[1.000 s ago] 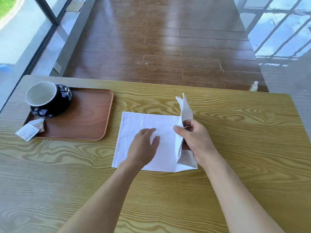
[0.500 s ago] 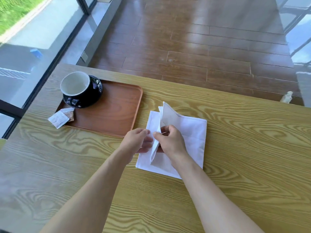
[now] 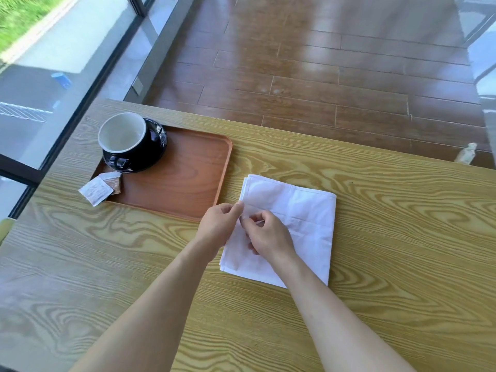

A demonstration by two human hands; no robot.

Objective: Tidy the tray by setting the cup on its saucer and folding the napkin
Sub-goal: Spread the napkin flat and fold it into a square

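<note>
A white napkin [image 3: 295, 218] lies folded over on the wooden table [image 3: 389, 237], just right of the brown tray [image 3: 182, 181]. My left hand [image 3: 218, 224] pinches the napkin's left edge, and my right hand [image 3: 264, 234] rests on top of it, fingers curled on the same edge. A black cup with a white inside [image 3: 123, 135] stands on its black saucer [image 3: 158, 140] at the tray's far left corner.
Two small sachets [image 3: 98, 187] lie over the tray's near left rim. A small pale object [image 3: 465, 157] stands at the table's far right edge. Beyond the table is a wooden floor, with glass walls on the left.
The raised right half of the napkin has been carried over to the left and laid flat. Both hands now meet at the left edge. The view shifted left.
</note>
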